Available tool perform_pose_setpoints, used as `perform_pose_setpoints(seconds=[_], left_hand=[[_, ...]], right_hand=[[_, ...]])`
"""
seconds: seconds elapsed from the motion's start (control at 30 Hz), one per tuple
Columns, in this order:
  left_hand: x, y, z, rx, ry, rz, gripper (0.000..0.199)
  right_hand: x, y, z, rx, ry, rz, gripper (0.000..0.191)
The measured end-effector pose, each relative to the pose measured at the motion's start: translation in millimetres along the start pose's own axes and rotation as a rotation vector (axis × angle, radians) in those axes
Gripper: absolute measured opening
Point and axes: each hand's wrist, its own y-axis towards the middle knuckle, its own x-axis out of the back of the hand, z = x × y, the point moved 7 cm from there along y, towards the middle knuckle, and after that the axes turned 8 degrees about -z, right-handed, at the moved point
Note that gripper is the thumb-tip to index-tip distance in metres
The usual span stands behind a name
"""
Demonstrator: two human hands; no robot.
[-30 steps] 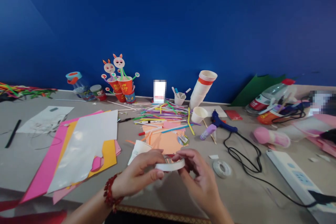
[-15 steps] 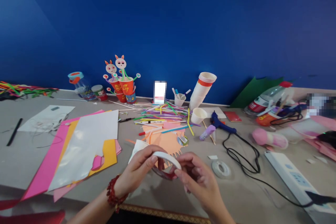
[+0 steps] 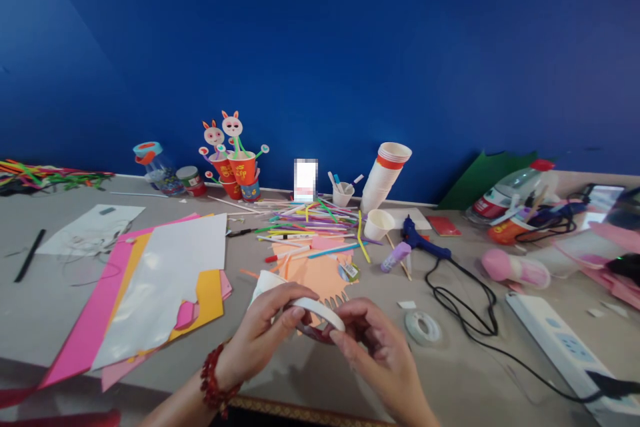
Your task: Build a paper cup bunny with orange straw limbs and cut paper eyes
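Observation:
A roll of white tape (image 3: pixel 320 310) is held tilted above the near edge of the table. My left hand (image 3: pixel 273 327), with a red bead bracelet at the wrist, is closed around the roll's left side. At the right side my right hand (image 3: pixel 375 340) pinches the roll's rim between thumb and fingers. Just behind my left hand is a white paper cup (image 3: pixel 264 282), partly covered by it. Orange paper (image 3: pixel 315 270) with a fringed edge lies beyond the roll. To the right of my right hand a clear tape roll (image 3: pixel 423 327) rests flat.
Colored paper sheets (image 3: pixel 165 287) cover the left. Several pipe cleaners and straws (image 3: pixel 315 217) lie at the back middle, near stacked cups (image 3: pixel 385 177) and bunny-faced cups (image 3: pixel 243 167). Rightward are a glue gun (image 3: pixel 423 240) with its cord, a glue stick (image 3: pixel 395 257) and a power strip (image 3: pixel 560 340).
The tape roll has tipped flatter, and my right fingers have shifted slightly along its rim. Both hands still hold it. The view has tilted up a little.

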Motion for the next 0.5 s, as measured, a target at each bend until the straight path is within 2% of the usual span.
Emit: perform_pose_setpoints(seconds=[0.13,0.23,0.37,0.43,0.5], left_hand=[[4.4,3,-7,-0.082,0.113,-0.033,0.024],[3.5,4,-10,-0.117,0.141,-0.014,0.025],[2.1,3,-13,-0.139,0.165,0.005,0.029],[10.5,2,-19,-0.177,0.178,-0.030,0.031],[29.5,2,-28,-0.209,0.197,-0.110,0.030]], right_hand=[[1,1,5,0.026,-0.027,-0.012,0.024],[2,1,9,0.026,-0.031,-0.020,0.023],[-2,1,14,0.062,-0.057,0.037,0.020],[-3,1,16,0.092,-0.084,0.045,0.020],[-1,1,17,0.128,-0.111,0.031,0.017]])
